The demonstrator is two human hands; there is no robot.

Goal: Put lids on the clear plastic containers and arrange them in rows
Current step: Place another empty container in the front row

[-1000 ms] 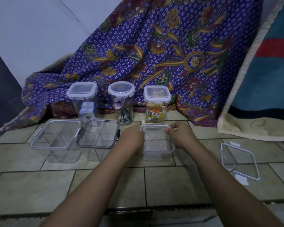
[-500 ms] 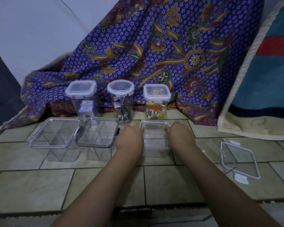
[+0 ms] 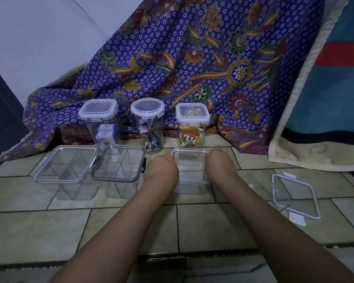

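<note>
Fingers (image 3: 216, 150) of both hands clasping empty clear container (image 3: 189, 176) (lid on), snack-filled jar (image 3: 192, 127) behind

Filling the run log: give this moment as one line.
left hand + right hand: gripping small container | front row: third spot | loose lid: on floor, right

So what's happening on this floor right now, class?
A person grips a clear container with the left hand and the right hand, one on each side, in the front row beside two lidded divided boxes. Three tall lidded jars stand behind. A loose lid lies on the tiles at right.
</note>
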